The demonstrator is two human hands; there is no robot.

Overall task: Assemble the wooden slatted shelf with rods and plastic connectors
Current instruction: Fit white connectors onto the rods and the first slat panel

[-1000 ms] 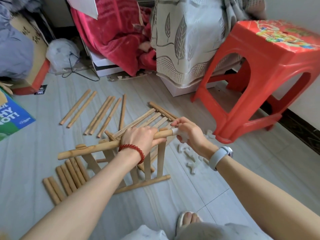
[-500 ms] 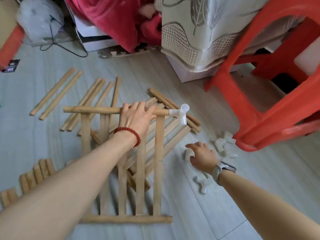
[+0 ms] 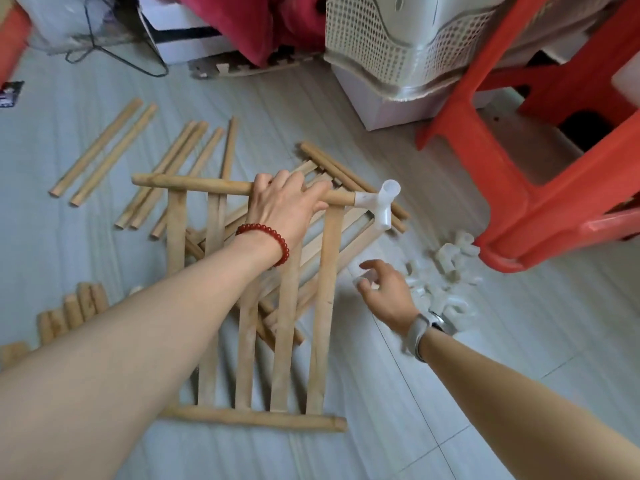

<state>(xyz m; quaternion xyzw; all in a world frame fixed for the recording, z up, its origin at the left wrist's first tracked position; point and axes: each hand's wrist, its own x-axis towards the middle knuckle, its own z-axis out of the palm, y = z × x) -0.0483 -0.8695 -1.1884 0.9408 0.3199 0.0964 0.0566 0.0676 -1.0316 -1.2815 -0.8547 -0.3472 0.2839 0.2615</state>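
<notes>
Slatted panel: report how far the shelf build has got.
Done: one plastic connector sits on the right end of the slatted panel's top rail. In hand: the left hand grips that rail, and the right hand picks a connector from the connector pile. Left: the rail's left end is bare, a second panel lies beneath, and the loose rods are unused.

Pale plank floor [image 3: 450, 393], red plastic stool [image 3: 554, 188] on rt, daylight.
</notes>
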